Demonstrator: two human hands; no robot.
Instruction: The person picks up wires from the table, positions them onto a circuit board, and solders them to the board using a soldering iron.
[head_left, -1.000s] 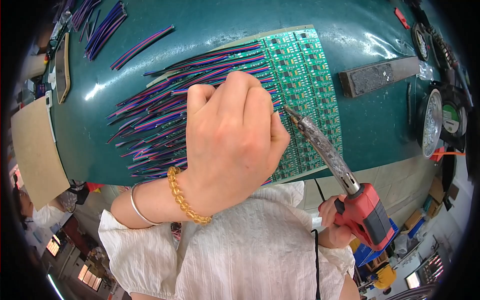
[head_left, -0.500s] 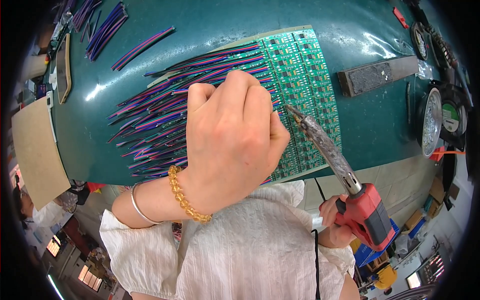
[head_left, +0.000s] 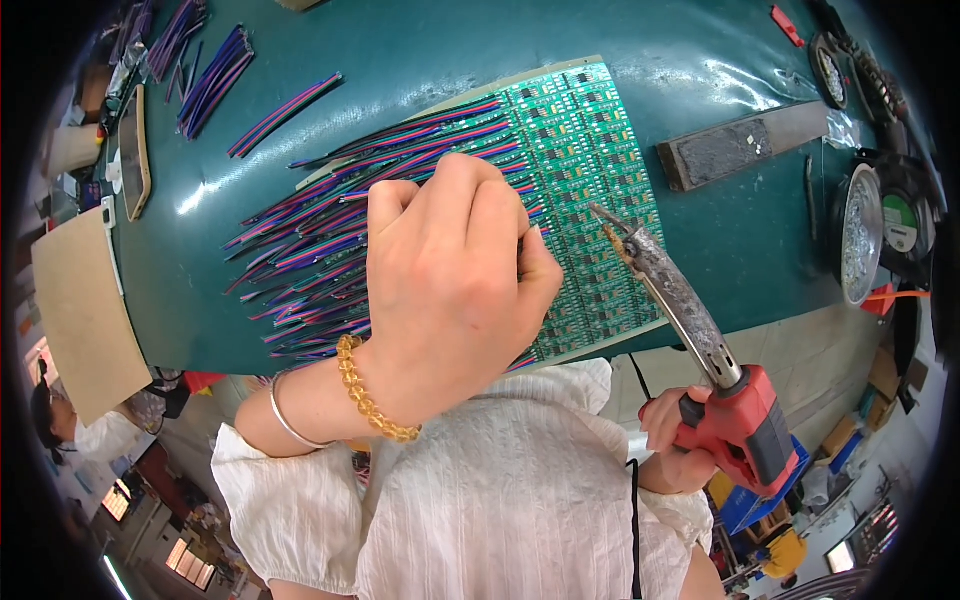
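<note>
A green circuit board panel (head_left: 585, 150) lies on the table, packed with rows of small chips. Many ribbons of black, blue, red and purple wires (head_left: 300, 255) run leftward from its solder pads. My left hand (head_left: 455, 260) is closed over the wires at the middle rows; its fingertips are mostly hidden below the knuckles, and the ribbon they pinch is barely visible. My right hand (head_left: 680, 440) grips the red and black handle of a soldering iron (head_left: 690, 310). The iron's dark tip is over the board's middle, a little right of my left fingers.
A dark sponge-topped block (head_left: 740, 145) sits right of the board. Beyond it are a round metal dish (head_left: 862, 235) and a reel (head_left: 900, 230). Loose wire bundles (head_left: 218, 80) lie at the far left, near a phone (head_left: 134, 150) and a cardboard sheet (head_left: 85, 310).
The soldering iron's tip has moved right, away from my left fingers. My left hand stays closed over the wires. The whole view has shifted slightly.
</note>
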